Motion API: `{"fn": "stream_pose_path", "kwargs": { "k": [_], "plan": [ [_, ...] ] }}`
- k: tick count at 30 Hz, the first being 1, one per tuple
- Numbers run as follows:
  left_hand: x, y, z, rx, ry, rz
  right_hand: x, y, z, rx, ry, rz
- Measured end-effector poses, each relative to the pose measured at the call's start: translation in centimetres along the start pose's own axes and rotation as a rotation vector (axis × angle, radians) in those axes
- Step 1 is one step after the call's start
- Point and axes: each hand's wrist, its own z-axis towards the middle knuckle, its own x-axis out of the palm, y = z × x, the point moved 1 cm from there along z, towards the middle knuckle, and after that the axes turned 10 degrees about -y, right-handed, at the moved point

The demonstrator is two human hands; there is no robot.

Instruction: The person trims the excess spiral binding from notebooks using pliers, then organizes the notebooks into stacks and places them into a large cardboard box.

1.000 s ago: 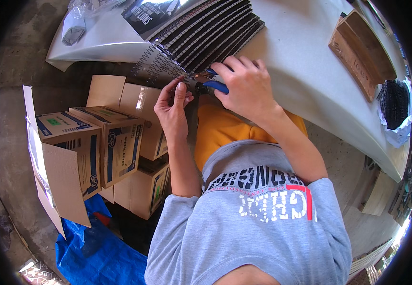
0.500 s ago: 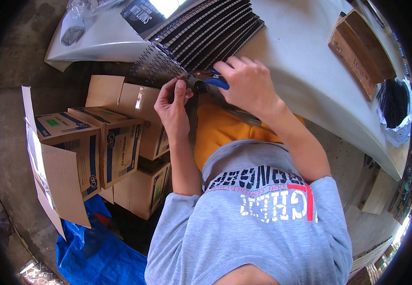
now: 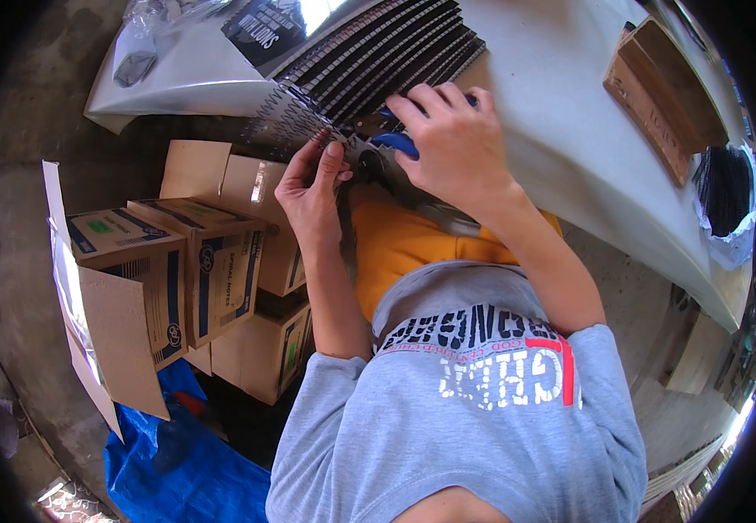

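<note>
A row of spiral-bound notebooks (image 3: 387,65) lies overlapped along the table's near edge, their dark coils side by side. Loose coil ends (image 3: 286,118) stick out past the notebooks on the left. My left hand (image 3: 311,185) pinches the end of one spiral binding wire between thumb and fingers, just below the notebooks' corner. Close by on the right, my right hand (image 3: 456,139) is wrapped around blue-handled pliers (image 3: 395,142). The jaws of the pliers point toward my left fingertips, but their tip is too small to make out.
Cardboard boxes (image 3: 225,270) stand on the floor to the left, one with raised flaps (image 3: 116,336), beside a blue tarp (image 3: 186,462). On the white table (image 3: 561,96) are a wooden tray (image 3: 657,105), a bag of black coils (image 3: 722,192), a dark printed cover (image 3: 265,30) and clear plastic (image 3: 138,52).
My right hand has shifted slightly to the right with the pliers, its fingers curled further around the handles. My left hand has moved a little left, still pinching the wire.
</note>
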Motion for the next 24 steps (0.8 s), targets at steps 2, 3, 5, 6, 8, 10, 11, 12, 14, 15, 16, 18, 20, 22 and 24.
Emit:
{"fn": "stream_pose_path", "kwargs": {
  "k": [2, 3, 5, 6, 8, 10, 11, 12, 14, 15, 16, 18, 20, 22, 24],
  "plan": [
    [0.0, 0.1, 0.2, -0.022, -0.013, -0.014, -0.3, 0.1, 0.2, -0.009, 0.031, -0.026],
    [0.0, 0.1, 0.1, -0.024, -0.011, -0.014, -0.5, 0.1, 0.2, -0.009, 0.027, -0.035],
    [0.0, 0.0, 0.1, -0.027, -0.014, -0.02, -0.7, 0.1, 0.1, -0.012, 0.025, -0.039],
    [-0.2, 0.1, 0.1, -0.027, -0.016, -0.019, -0.9, 0.0, 0.0, -0.008, -0.01, -0.021],
    [-0.3, 0.2, 0.2, -0.028, 0.039, -0.029, -1.0, -0.1, -0.1, -0.004, -0.045, -0.006],
    [-0.3, -0.1, 0.1, -0.031, 0.031, -0.005, -0.7, 0.0, -0.1, -0.019, 0.0, -0.005],
    [-0.3, -0.2, 0.1, -0.034, 0.023, 0.019, -0.6, 0.1, -0.1, -0.017, -0.001, -0.008],
    [-0.3, -0.2, 0.1, -0.033, 0.027, 0.019, -0.4, 0.3, -0.1, -0.014, -0.005, -0.013],
    [-0.6, 0.0, 0.2, -0.024, 0.048, 0.04, -0.2, 0.7, 0.0, -0.012, -0.006, -0.014],
    [-0.6, 0.0, 0.2, -0.024, 0.048, 0.041, -0.3, 0.8, 0.1, -0.009, 0.028, -0.016],
    [-0.5, 0.0, 0.3, -0.023, 0.048, 0.015, -0.3, 0.9, 0.2, -0.008, 0.062, -0.018],
    [-0.4, 0.1, 0.2, -0.022, 0.047, -0.011, -0.2, 0.9, 0.2, -0.032, 0.042, -0.023],
    [-0.1, 0.2, 0.0, 0.007, -0.002, -0.03, -0.1, 0.9, 0.2, -0.056, 0.021, -0.031],
    [0.5, 0.1, -0.2, 0.001, -0.047, -0.01, 0.4, 0.7, 0.1, -0.051, 0.03, -0.02],
    [0.7, 0.2, -0.2, -0.005, -0.09, 0.011, 1.2, -0.1, -0.3, 0.009, 0.118, 0.004]
  ]
}}
